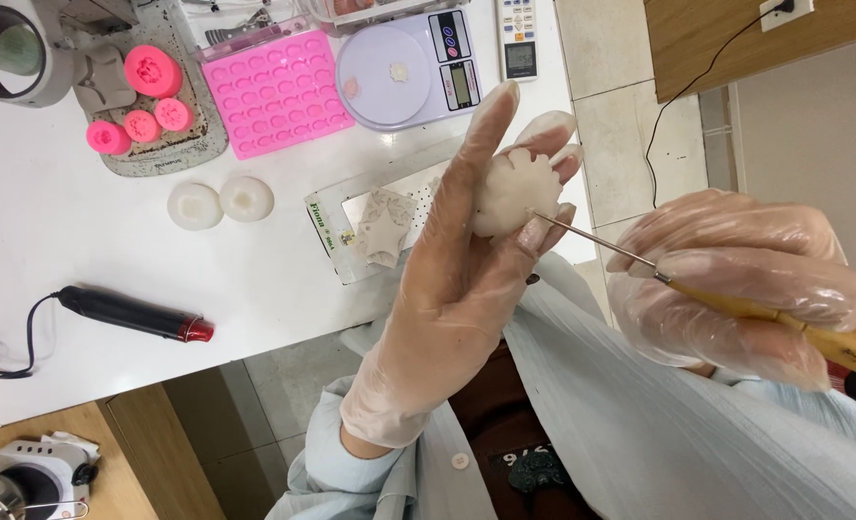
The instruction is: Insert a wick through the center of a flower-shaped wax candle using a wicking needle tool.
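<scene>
My left hand, in a thin clear glove, is raised above the table edge and holds a small white flower-shaped piece against its fingertips. My right hand, also gloved, grips a wooden-handled needle tool. The tool's thin metal tip touches the lower right edge of the white piece. Both hands hover over my lap, off the table.
On the white table lie a pink mould tray, several pink round moulds, two white discs, a digital kitchen scale, a ruler with a pale cut-out piece and a black and red pen-shaped tool.
</scene>
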